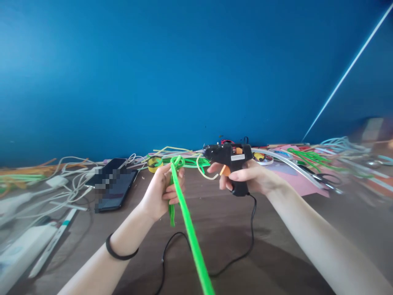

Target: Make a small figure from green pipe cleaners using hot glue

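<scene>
Pinched in my left hand (162, 186) is a bright green pipe cleaner (190, 229), curled into a small loop above the fingers. Its long end runs down toward the bottom of the view, and a short end hangs below the hand. My right hand (245, 176) is wrapped around the handle of a black hot glue gun (225, 153) with an orange trigger. The gun's nozzle points left, toward the green loop but apart from it. From the handle's base a black cord (252, 229) trails across the brown table (227, 229).
Two dark phones (118, 192) lie left of centre beside tangled white cables (72, 184). A white power strip (27, 250) is at the lower left. Along the blue wall (196, 73) lie more pipe cleaners (310, 157), a yellow tape measure (154, 164), pink paper (307, 186) and scissors (328, 180).
</scene>
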`<state>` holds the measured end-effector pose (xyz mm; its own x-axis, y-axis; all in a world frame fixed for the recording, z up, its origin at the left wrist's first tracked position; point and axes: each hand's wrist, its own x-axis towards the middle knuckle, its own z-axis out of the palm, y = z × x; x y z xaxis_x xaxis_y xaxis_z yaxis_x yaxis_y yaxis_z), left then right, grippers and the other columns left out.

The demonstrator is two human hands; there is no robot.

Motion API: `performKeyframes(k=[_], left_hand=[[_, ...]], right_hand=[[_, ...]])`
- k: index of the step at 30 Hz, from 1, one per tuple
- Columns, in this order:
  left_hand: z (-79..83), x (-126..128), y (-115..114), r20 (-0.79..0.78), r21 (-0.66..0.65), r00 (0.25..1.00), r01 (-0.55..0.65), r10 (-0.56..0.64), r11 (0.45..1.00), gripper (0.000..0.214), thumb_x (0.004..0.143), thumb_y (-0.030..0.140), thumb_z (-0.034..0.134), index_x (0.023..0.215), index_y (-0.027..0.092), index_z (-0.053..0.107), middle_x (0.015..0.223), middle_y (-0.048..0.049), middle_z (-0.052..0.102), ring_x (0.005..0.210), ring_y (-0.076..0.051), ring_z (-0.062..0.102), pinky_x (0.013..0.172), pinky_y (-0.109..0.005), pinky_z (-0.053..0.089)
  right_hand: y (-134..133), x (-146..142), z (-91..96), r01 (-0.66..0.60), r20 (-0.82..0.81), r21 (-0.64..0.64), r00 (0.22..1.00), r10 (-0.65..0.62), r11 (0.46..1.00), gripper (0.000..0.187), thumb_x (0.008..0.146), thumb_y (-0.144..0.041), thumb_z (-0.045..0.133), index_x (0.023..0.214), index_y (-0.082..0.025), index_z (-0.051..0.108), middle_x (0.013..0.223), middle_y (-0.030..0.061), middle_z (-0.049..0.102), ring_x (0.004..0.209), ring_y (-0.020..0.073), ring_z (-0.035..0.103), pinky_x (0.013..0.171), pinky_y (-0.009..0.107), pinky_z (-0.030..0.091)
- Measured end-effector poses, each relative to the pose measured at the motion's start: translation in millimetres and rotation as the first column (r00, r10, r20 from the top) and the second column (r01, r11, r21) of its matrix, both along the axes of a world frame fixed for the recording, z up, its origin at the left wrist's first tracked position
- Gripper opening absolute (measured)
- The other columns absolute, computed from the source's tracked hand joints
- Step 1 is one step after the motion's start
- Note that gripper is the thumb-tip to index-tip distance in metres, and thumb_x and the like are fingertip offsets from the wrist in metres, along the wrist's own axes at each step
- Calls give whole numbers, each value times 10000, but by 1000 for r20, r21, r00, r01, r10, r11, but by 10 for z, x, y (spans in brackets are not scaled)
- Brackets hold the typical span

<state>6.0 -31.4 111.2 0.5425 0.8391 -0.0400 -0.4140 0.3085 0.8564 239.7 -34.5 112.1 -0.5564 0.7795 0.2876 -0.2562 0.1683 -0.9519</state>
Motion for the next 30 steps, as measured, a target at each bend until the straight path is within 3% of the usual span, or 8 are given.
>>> performKeyframes(k=[5, 8, 11, 14, 19, 25, 30], left_hand=[[4, 4, -3, 31, 1, 999, -22, 22, 1000, 380, 849, 332, 292, 605, 165, 529, 411, 89, 174, 333, -49, 74, 288, -136, 224], [4, 16, -13, 39, -1, 999, -27, 27, 1000, 353, 840, 340, 318, 617, 167, 530, 416, 89, 175, 339, -49, 78, 290, -133, 229], [0, 25, -21, 49, 4, 999, -20, 20, 1000, 361, 845, 326, 295, 616, 165, 524, 410, 83, 190, 332, -50, 86, 292, -136, 231], [-13, 30, -28, 49, 7, 999, -3, 3, 1000, 380, 849, 325, 281, 610, 159, 526, 405, 77, 209, 323, -51, 102, 293, -142, 235], [-50, 40, -42, 65, 23, 998, 3, -4, 1000, 381, 838, 357, 326, 600, 149, 539, 416, 79, 218, 323, -43, 119, 301, -147, 246], [-36, 65, -81, 81, -13, 996, 25, -24, 1000, 378, 823, 380, 337, 577, 159, 520, 400, 80, 194, 329, -49, 117, 305, -150, 230], [-27, 63, -97, 71, -9, 997, 40, -40, 999, 367, 825, 375, 347, 587, 156, 520, 410, 80, 208, 331, -46, 128, 313, -149, 228]], right_hand=[[-41, -132, -71, -63, -51, 45, 997, 66, 997, 197, 716, -125, 517, 877, -113, 629, 763, 56, 639, 607, 127, 594, 508, 232, 473], [-104, -230, -68, -111, -140, -32, 985, 105, 993, 262, 690, -120, 510, 932, -129, 610, 817, 54, 617, 741, 191, 624, 589, 343, 545], [-166, -319, -65, -83, -161, -48, 984, 75, 995, 285, 671, -98, 518, 940, -130, 607, 823, 43, 600, 797, 211, 633, 718, 426, 537], [-186, -380, -96, 2, -94, 3, 996, -2, 1000, 188, 686, -93, 520, 846, -120, 616, 797, 38, 588, 768, 187, 625, 781, 419, 508], [-179, -455, -149, 61, -41, 80, 997, -58, 995, 82, 712, -118, 520, 771, -136, 574, 715, 13, 553, 670, 148, 578, 722, 378, 508], [-191, -482, -149, 111, 25, 110, 993, -114, 988, 45, 702, -125, 519, 736, -154, 524, 690, -3, 533, 640, 135, 561, 691, 344, 488], [-196, -484, -143, 136, -11, 113, 991, -135, 984, 99, 698, -115, 524, 777, -172, 503, 701, -15, 524, 629, 131, 559, 663, 330, 478]])
